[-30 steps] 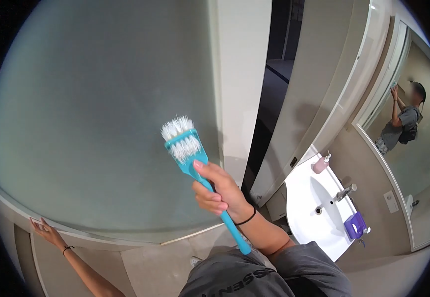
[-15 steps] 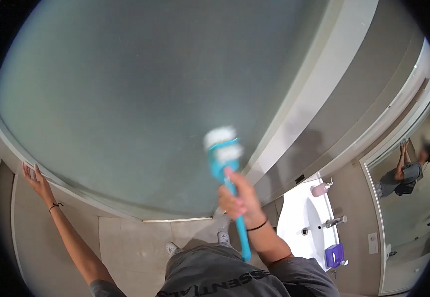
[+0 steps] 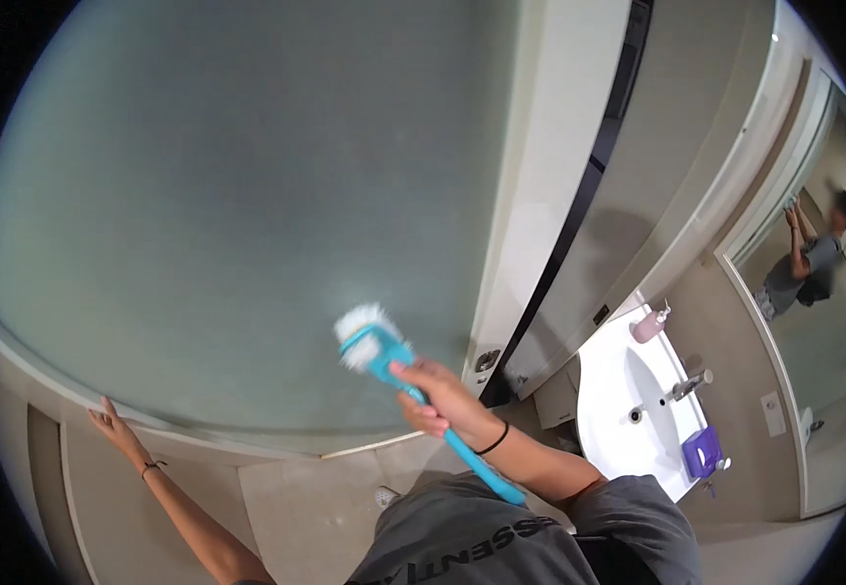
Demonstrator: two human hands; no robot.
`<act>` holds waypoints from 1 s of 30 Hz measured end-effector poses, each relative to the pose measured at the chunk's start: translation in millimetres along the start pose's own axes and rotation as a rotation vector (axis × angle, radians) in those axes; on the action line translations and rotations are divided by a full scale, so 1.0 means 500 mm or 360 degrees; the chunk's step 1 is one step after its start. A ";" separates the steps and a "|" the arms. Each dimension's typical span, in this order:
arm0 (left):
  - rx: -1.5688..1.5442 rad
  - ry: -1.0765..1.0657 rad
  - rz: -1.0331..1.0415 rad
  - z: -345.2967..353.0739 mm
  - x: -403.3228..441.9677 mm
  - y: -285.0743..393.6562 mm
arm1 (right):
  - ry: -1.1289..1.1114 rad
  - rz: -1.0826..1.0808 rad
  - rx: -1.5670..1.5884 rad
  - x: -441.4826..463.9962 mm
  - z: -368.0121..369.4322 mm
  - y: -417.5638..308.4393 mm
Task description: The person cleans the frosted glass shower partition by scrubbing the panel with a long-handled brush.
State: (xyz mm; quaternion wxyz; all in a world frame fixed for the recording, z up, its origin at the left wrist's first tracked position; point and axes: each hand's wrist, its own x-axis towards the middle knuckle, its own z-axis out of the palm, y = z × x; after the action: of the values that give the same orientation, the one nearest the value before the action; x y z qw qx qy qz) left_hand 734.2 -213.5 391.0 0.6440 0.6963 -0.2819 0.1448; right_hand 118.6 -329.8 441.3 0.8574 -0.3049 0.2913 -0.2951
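Note:
My right hand [image 3: 441,392] is wrapped round the handle of a turquoise scrub brush [image 3: 384,356]. The brush's white bristled head is up in front of the frosted glass door panel [image 3: 277,205]; whether it touches the glass I cannot tell. At the lower left, my left hand [image 3: 119,433] lies with fingers stretched out against the pale frame [image 3: 62,385] along the panel's edge. On the panel's right side runs a white frame [image 3: 525,185] with a round metal lock [image 3: 486,361].
A dark gap [image 3: 564,219] separates the white frame from the grey wall panel. To the right stand a white washbasin [image 3: 618,390] with a tap [image 3: 691,384], a pink soap dispenser [image 3: 649,325] and a purple box [image 3: 702,452]. A mirror [image 3: 803,322] reflects a person.
The panel's white frame has shifted left from the grey wall, baring a dark gap and the lock. The brush has moved left and lower in view. My left hand stays at the edge.

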 end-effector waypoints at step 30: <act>0.0394 0.0059 0.0025 0.004 -0.034 0.053 | -0.0530 0.0400 0.0869 -0.021 -0.041 0.028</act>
State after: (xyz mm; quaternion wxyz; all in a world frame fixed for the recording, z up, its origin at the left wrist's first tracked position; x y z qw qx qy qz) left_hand 704.9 -212.0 402.4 0.5572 0.7654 -0.2553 0.1964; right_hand 102.6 -320.8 421.5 0.9728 -0.0698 0.0930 -0.2003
